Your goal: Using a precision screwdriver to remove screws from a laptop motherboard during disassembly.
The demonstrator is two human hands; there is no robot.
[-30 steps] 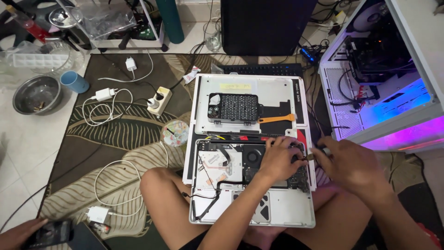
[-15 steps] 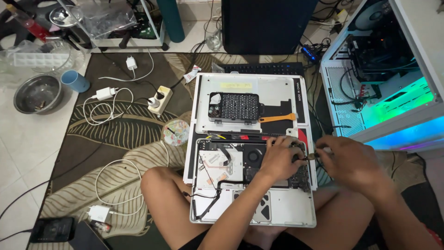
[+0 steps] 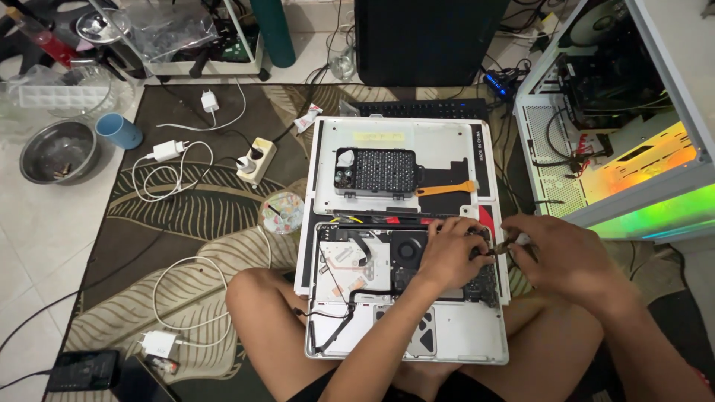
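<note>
Seen from above, a person sits cross-legged on a leaf-patterned rug (image 3: 186, 216) with an opened laptop (image 3: 406, 298) across the knees, its circuit board and fan exposed. The left hand (image 3: 450, 253) rests on the laptop's insides near the right edge. The right hand (image 3: 570, 257) pinches a small tool (image 3: 505, 247) just beside it. Behind the laptop lies its grey bottom cover (image 3: 439, 149), bearing a black screwdriver-bit case (image 3: 376, 171) and an orange pry tool (image 3: 445, 189). A glowing computer tower (image 3: 633, 149) stands at right.

Left hand (image 3: 450, 253) lies palm-down, fingers curled; right hand (image 3: 566, 257) pinches beside it.
</note>
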